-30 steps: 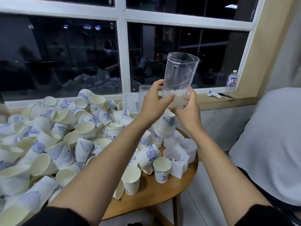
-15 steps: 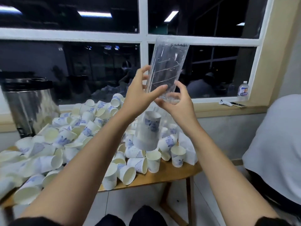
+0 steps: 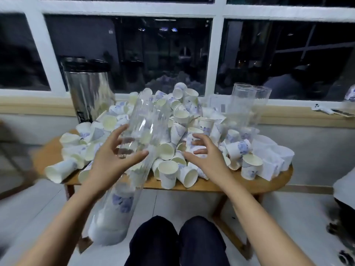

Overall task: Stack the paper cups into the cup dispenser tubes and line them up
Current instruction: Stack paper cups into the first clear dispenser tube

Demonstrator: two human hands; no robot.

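A clear plastic dispenser tube (image 3: 143, 123) leans in front of the table, its top over the cup pile and its lower end near my left knee. Stacked white-and-blue paper cups (image 3: 117, 206) fill its lower part. My left hand (image 3: 115, 160) holds the tube about midway, thumb in front and fingers behind. My right hand (image 3: 205, 158) hovers apart from the tube with loosely bent fingers, just above the loose paper cups (image 3: 169, 173) heaped on the round wooden table (image 3: 265, 184); it holds nothing. The picture is blurred.
Two empty clear tubes (image 3: 244, 104) stand at the back right of the pile. A steel urn (image 3: 88, 89) sits at the back left by the window. White wrappers (image 3: 272, 156) lie at the table's right. My knees (image 3: 176, 242) are below; a person in white (image 3: 345, 181) is at the right edge.
The tube came down from high in front of the window to a lean by my left knee. My right hand let go of it and moved right, over the loose cups.
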